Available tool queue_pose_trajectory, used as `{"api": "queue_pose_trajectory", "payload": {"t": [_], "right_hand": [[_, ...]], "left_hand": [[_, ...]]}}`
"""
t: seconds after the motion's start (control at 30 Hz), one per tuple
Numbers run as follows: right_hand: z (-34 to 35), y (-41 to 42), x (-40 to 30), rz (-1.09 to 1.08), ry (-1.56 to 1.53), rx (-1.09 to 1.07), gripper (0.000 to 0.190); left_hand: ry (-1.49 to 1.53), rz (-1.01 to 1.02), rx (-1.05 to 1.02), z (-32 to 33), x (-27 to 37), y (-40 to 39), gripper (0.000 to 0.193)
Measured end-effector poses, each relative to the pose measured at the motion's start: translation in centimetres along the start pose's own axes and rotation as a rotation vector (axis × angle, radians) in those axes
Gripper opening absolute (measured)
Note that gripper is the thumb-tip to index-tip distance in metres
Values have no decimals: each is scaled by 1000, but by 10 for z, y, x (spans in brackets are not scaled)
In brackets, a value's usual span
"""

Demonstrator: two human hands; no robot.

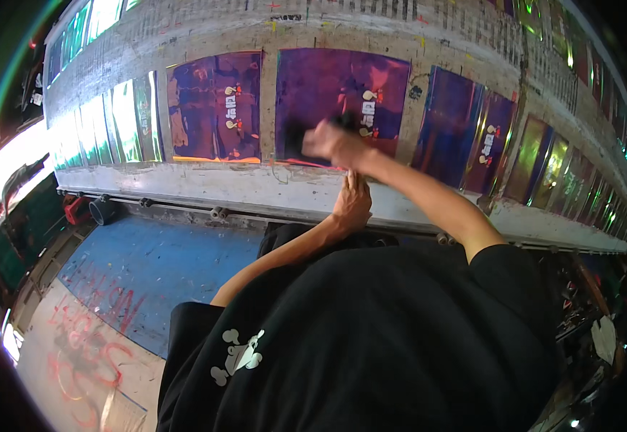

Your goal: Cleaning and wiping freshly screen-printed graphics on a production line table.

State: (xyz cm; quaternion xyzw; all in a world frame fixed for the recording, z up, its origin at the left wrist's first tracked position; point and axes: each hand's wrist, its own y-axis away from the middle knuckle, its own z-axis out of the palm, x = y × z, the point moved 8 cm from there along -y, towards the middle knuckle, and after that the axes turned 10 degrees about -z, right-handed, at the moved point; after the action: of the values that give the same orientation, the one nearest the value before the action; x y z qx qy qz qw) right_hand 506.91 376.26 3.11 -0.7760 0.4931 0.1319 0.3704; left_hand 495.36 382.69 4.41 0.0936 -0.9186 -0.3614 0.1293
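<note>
A glossy purple iridescent film sheet (313, 81) with a white and red print lies on a long worn table. My left hand (353, 201) rests at the table's front border, fingers extended, their tips at the sheet's lower edge. Above it, my right hand (340, 144) crosses over the lower part of the same sheet. It is motion-blurred, and whether it holds anything cannot be made out. Dark blurred patches beside it look like shadow or reflection. To the left lies a second purple sheet (200, 108), and to the right a third one (448, 124), both with similar prints.
More shiny film sheets (556, 167) continue along the table (270, 108) on both sides. A rail with knobs (219, 213) runs below its front edge. At lower left are a grey bucket (101, 210) and a blue floor panel (167, 259) bearing red writing.
</note>
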Motion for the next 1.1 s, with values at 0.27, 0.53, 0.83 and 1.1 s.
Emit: {"api": "queue_pose_trajectory", "payload": {"t": [0.27,0.53,0.83,1.1], "right_hand": [[-40,-83,96,-103,98,26,49],[-2,-83,55,252,361,103,46],[-3,0,-68,556,-179,-103,45],[-185,168,-68,996,36,351,51]], "left_hand": [[21,3,48,-23,-5,13,118],[136,152,-50,-7,-11,8,102],[-48,227,534,8,29,14,72],[214,480,84,-27,132,28,68]]}}
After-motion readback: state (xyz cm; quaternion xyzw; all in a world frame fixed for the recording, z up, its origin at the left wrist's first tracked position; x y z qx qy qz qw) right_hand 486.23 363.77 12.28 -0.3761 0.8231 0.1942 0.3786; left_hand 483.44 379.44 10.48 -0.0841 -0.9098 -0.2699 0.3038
